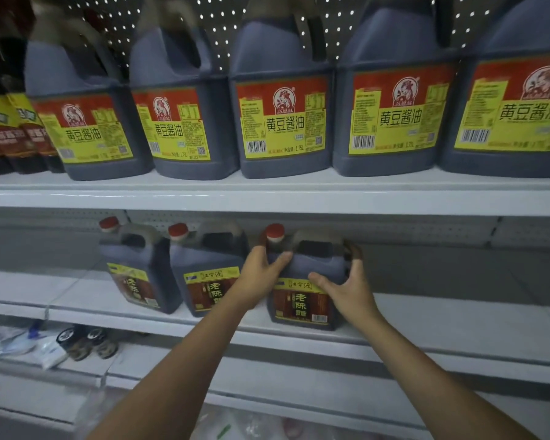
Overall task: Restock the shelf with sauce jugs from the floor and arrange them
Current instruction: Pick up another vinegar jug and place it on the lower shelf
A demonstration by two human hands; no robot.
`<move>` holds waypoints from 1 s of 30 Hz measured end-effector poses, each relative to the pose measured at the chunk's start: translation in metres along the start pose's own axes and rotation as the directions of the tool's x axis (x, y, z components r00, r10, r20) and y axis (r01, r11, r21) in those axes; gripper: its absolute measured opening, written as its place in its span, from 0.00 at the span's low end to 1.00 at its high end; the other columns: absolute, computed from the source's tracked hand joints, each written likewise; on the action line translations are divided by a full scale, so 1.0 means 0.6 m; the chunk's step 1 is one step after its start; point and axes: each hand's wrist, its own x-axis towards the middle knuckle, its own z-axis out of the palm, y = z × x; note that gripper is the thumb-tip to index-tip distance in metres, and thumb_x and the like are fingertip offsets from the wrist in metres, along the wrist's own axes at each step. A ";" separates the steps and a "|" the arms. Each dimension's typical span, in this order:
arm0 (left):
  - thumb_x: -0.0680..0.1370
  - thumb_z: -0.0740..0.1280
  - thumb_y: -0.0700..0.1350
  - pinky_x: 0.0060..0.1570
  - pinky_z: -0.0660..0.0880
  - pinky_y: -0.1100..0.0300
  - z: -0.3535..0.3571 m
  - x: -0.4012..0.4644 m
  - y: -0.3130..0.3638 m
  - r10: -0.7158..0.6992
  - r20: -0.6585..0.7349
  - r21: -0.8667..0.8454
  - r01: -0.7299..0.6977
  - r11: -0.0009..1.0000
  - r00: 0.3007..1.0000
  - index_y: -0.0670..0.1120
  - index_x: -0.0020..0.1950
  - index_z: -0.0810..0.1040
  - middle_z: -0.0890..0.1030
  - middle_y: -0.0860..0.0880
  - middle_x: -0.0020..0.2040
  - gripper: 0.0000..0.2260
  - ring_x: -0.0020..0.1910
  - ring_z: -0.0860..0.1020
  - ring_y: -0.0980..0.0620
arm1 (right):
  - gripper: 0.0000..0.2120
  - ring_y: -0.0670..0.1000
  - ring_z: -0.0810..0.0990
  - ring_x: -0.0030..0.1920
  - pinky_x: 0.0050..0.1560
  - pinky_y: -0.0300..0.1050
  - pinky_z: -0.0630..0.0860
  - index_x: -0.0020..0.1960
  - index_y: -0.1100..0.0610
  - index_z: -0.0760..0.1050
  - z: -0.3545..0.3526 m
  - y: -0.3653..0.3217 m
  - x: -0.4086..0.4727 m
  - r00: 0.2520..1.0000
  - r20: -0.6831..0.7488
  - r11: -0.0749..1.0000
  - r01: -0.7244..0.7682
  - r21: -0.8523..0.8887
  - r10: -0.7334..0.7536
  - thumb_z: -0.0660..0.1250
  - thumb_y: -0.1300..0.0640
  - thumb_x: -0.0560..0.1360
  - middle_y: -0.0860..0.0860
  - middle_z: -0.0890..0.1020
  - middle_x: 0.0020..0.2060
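Centre of the frame: a dark sauce jug (305, 281) with a red cap (275, 232) stands upright on the middle shelf (442, 315), rightmost of three alike. The left hand (261, 274) grasps its upper left shoulder, thumb across the front; the right hand (346, 284) grasps its right side, fingers curled round the far edge. Two matching jugs (204, 268) stand just to its left. Along the upper shelf (267, 193), five larger jugs (283, 100) with red-and-yellow labels form a row. Small dark-lidded jars (86, 341) lie at lower left.
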 end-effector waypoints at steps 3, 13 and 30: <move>0.82 0.68 0.43 0.57 0.81 0.48 -0.015 0.016 0.016 0.028 0.000 0.082 -0.028 0.996 1.000 0.45 0.54 0.77 0.84 0.42 0.55 0.03 0.54 0.83 0.47 | 0.46 0.53 0.79 0.63 0.56 0.50 0.82 0.73 0.49 0.61 0.026 -0.005 -0.004 0.995 -0.094 0.998 0.008 -0.067 -0.014 0.82 0.40 0.65 0.52 0.73 0.68; 0.81 0.70 0.43 0.58 0.81 0.51 -0.044 0.008 0.000 0.022 0.047 0.131 -0.028 0.991 0.999 0.46 0.61 0.77 0.83 0.47 0.57 0.10 0.57 0.82 0.49 | 0.49 0.55 0.76 0.67 0.58 0.57 0.82 0.76 0.50 0.56 0.039 -0.034 -0.025 0.997 -0.077 0.965 -0.025 -0.263 0.005 0.78 0.34 0.66 0.52 0.67 0.72; 0.77 0.64 0.53 0.58 0.75 0.48 0.036 -0.169 0.068 0.388 0.533 0.617 -0.659 0.430 0.752 0.52 0.68 0.76 0.79 0.46 0.62 0.19 0.62 0.78 0.41 | 0.23 0.56 0.72 0.70 0.66 0.53 0.74 0.77 0.49 0.66 -0.098 -0.136 -0.244 0.997 -0.048 0.606 -0.005 -0.796 -0.054 0.62 0.45 0.83 0.50 0.70 0.74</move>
